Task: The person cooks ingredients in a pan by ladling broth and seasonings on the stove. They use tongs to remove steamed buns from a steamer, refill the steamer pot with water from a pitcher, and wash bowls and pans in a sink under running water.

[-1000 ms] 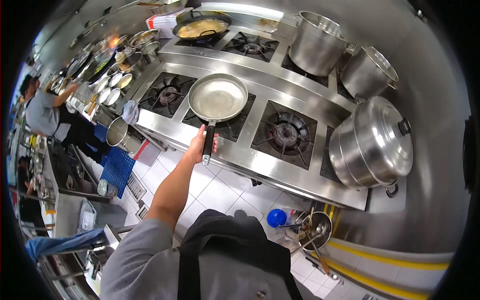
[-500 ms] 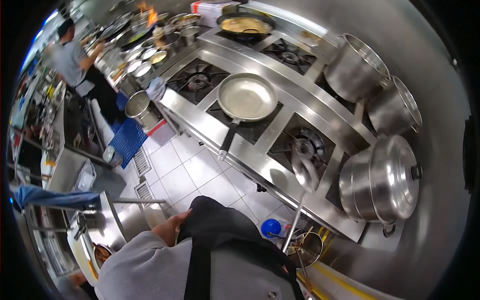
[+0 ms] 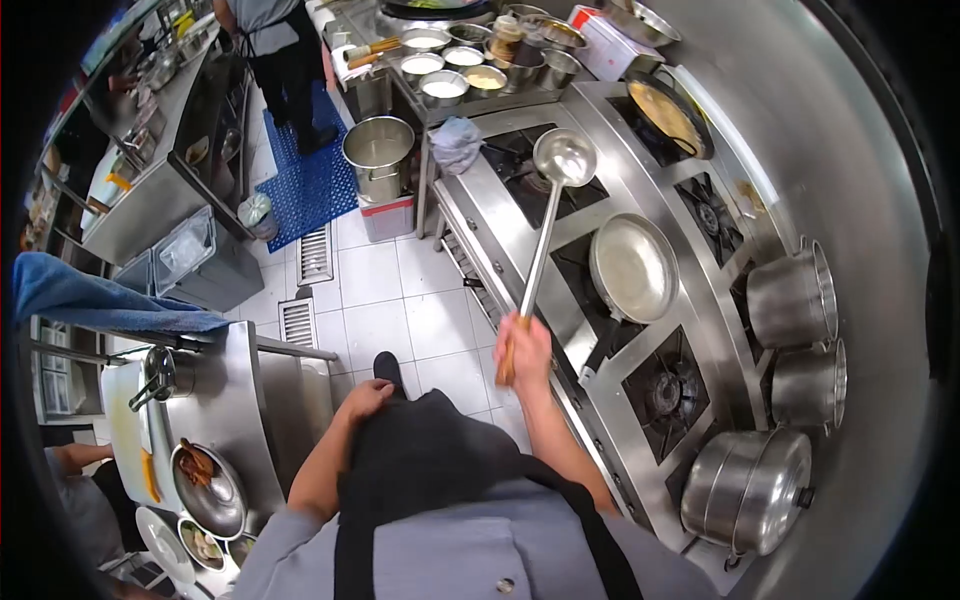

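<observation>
My right hand [image 3: 525, 352] is wrapped round the wooden handle of a long steel ladle [image 3: 545, 220]. The ladle's round bowl hangs over the burner at the stove's near left. A frying pan [image 3: 634, 268] rests on the middle front burner, its black handle pointing toward me, a little to the right of the ladle. My left hand [image 3: 367, 399] is beside the black apron [image 3: 430, 440], fingers curled; what it holds, if anything, is too small to tell.
Along the right are steel pots [image 3: 792, 295], a lidded pot [image 3: 745, 490] and a black wok [image 3: 668, 115]. Bowls [image 3: 443, 88] stand at the back. A person [image 3: 275, 60] stands on a blue mat [image 3: 300, 180]. A counter [image 3: 225, 410] is at left.
The view has swung left. My left hand has let go of the pan handle and come back to the apron. My right hand has brought the ladle up over the stove's left side.
</observation>
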Available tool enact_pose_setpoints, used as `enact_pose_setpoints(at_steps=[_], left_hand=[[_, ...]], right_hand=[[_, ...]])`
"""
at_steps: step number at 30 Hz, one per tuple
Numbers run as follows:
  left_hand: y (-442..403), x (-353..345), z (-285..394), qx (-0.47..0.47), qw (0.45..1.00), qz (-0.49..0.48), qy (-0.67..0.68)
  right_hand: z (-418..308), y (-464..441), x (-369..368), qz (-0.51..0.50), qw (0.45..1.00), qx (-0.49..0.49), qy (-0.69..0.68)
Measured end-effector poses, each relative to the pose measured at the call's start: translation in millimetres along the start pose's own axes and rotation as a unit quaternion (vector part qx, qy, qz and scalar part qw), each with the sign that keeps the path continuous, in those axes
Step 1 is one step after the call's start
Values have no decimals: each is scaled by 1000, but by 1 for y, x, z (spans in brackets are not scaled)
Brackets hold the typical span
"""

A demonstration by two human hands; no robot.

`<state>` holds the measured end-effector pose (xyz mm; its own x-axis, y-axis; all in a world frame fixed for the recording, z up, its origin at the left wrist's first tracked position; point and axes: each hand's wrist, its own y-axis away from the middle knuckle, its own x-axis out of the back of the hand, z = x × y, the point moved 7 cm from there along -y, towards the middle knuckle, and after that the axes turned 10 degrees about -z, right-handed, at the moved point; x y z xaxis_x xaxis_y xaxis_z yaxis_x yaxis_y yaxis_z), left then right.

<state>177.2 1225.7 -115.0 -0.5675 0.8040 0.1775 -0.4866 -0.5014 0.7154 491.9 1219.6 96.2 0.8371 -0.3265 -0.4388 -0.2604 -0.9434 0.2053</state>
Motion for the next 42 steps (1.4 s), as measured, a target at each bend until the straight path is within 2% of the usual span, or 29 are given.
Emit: enact_pose_setpoints(at_steps=[1,5,7,10,12,14,15,16,17,18,20,21,22,23,25,26,28,30,31,35,37,38,39,40,41,42], left_hand=[[24,18,10,-4,999,8,-51],[65,80,-22,11,999,40,-30],[83,110,-19,36,996,65,53],[64,129,-54,57,991,61,100],[41,137,-62,65,993,48,83],[31,152,-15,43,998,26,28],[13,157,-14,50,998,16,22],[-4,164,-14,60,998,7,17],[-18,174,-4,61,998,0,16],[-28,184,7,64,998,-7,15],[-54,210,29,69,997,-18,-10],[-63,225,46,78,997,-22,-15],[-72,239,65,88,996,-27,-19],[-86,252,73,62,997,-39,2],[-111,280,72,91,996,-5,20],[-121,296,64,121,991,32,47],[-163,305,-35,133,960,32,243],[-180,327,-63,127,956,37,262],[-185,336,-62,121,951,41,283],[-181,359,-45,155,919,112,345],[-184,358,-31,59,935,78,342],[-195,358,-37,123,931,84,332],[-195,362,-10,34,981,191,12],[-190,369,4,-16,964,216,-157],[-183,373,16,-53,907,265,-323],[-194,386,-7,9,991,136,-5]], right_hand=[[0,-37,-9,18,1000,4,6],[17,-175,-13,74,996,44,7],[19,-227,-7,105,994,38,9],[19,-276,8,151,987,53,-18],[14,-308,13,171,983,54,41],[14,-325,14,182,978,58,79],[15,-330,13,211,972,20,100],[12,-339,26,254,920,18,296],[10,-355,36,289,829,9,478],[4,-350,27,272,860,-173,396],[-55,-359,11,287,779,-81,552],[-84,-378,13,290,808,-20,512],[-119,-403,17,272,827,81,485],[-144,-445,39,244,887,88,381],[-275,-466,-5,220,916,197,270],[-329,-498,4,224,909,241,255],[-429,-567,4,157,945,281,52],[-515,-638,11,146,946,290,10],[-541,-659,2,178,947,266,-34],[-589,-736,7,229,936,244,-112],[-592,-784,27,192,932,188,-243],[-596,-805,33,178,928,165,-284],[-600,-821,41,179,937,152,-259],[-599,-829,49,184,944,138,-238],[-593,-833,62,193,948,125,-218],[-587,-831,68,201,946,125,-221]])
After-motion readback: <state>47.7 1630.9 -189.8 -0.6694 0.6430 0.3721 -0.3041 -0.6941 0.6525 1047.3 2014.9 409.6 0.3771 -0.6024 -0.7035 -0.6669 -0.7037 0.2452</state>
